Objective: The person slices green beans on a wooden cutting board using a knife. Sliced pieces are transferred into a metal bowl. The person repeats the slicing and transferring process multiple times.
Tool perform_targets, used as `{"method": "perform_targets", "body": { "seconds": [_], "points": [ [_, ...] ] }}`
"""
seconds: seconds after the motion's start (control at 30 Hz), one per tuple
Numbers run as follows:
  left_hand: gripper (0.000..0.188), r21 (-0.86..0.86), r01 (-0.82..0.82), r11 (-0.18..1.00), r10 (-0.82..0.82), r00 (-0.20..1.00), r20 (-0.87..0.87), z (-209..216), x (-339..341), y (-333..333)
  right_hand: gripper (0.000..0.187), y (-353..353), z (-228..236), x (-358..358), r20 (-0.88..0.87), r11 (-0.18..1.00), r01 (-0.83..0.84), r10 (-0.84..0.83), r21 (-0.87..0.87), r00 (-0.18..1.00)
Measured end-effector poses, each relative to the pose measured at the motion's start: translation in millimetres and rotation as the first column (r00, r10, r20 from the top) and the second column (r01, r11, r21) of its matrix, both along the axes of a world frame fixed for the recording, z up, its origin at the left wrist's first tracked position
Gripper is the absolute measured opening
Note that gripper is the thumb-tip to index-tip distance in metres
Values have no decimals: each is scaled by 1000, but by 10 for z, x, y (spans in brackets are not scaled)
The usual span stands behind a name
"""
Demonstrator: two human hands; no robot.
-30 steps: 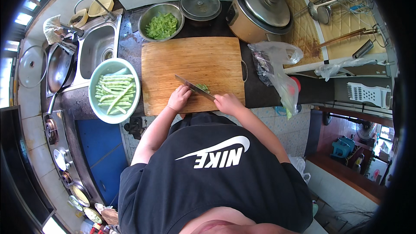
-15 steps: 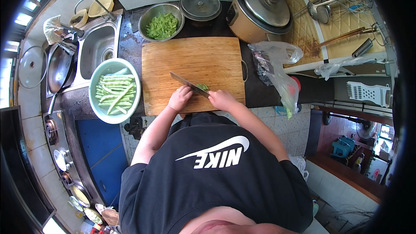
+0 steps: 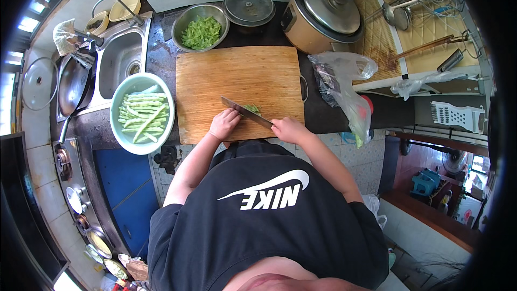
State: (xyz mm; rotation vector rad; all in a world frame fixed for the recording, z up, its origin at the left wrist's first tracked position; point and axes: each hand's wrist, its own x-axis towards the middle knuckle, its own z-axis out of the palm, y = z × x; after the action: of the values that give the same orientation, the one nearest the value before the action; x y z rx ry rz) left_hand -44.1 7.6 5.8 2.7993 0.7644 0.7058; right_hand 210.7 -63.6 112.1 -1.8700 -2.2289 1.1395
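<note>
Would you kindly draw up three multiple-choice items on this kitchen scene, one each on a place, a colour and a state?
1. Where does the pale green bowl of whole beans stand?
A. left of the cutting board
B. on the rice cooker
C. inside the sink

2. What colour is the cutting board?
A. white
B. light brown wood
C. blue

3. What is the right hand doing?
A. resting empty on the counter
B. lifting a lid
C. holding the knife over green pieces on the board

Answers:
1 A, the bowl sits on the dark counter beside the board's left edge.
2 B, its wood grain shows plainly.
3 C, the grip is closed on the handle, with the blade angled toward the left hand, which rests on the board.
</note>
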Motion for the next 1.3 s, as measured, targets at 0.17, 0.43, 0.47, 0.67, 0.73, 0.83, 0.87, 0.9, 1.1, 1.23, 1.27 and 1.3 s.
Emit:
{"method": "perform_targets", "body": {
  "seconds": [0.17,0.43,0.47,0.67,0.73,0.83,0.87,0.9,1.1,1.23,1.27,1.3],
  "points": [
    [22,-34,-30,999,28,998,-47,4,-5,-20,21,38,3,-5,31,999,-35,35,20,999],
    [22,-26,-37,999,36,999,-17,23,3,-1,23,186,-206,-279,54,998,26,-28,50,998],
    [23,-41,-51,998,50,999,-20,24,12,8,23,216,-238,-268,39,997,29,-32,66,999],
    [24,-70,-74,995,77,996,43,-8,32,28,21,132,-273,-50,30,996,10,-12,90,999],
    [24,-67,-65,996,70,995,68,-15,7,15,21,84,-236,-21,43,996,-20,16,90,999],
    [24,-83,-64,994,70,995,65,-20,-24,0,21,42,-148,-11,57,993,-58,53,101,997],
    [25,-103,-64,993,70,996,51,-20,-30,-4,21,32,-115,-11,63,992,-69,63,110,996],
    [25,-122,-64,991,69,997,38,-20,-32,-5,21,29,-83,-12,65,989,-79,72,125,995],
    [25,-95,-66,993,69,997,31,-9,-38,-7,21,67,25,-18,58,992,-76,71,96,996],
    [25,-102,-76,992,80,996,31,-6,-33,-17,22,109,15,-52,72,994,-92,88,53,993],
    [25,-98,-76,992,80,996,31,-5,-32,-14,23,130,-1,-77,71,996,-82,80,27,994],
    [25,-100,-75,992,78,997,28,-4,-27,-11,24,151,-20,-105,81,998,-69,70,-7,994]
  ]
}}
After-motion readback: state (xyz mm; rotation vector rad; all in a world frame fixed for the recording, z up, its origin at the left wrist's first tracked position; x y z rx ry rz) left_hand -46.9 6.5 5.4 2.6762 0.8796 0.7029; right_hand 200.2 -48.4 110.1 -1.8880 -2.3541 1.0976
